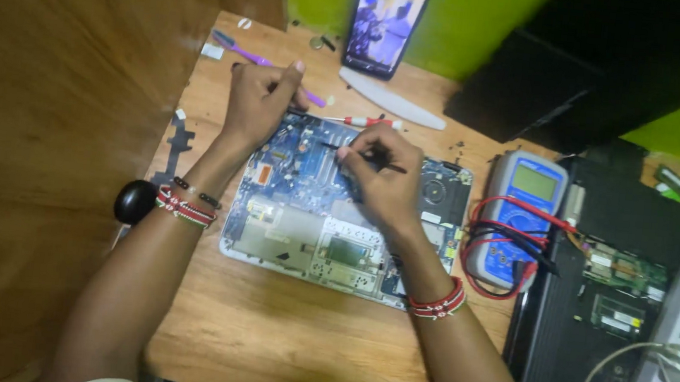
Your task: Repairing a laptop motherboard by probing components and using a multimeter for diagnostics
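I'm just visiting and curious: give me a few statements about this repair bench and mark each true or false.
1. The right hand holds a thin black tool over the opened laptop. True.
2. The blue multimeter lies left of the laptop. False: it lies to its right, with red and black leads coiled on it.
3. A phone with a lit screen leans against the green wall. True.
4. Both wrists are bare. False: each wears red beaded bracelets.
5. The left hand rests on the white power strip. False: it is at the laptop's top left corner.
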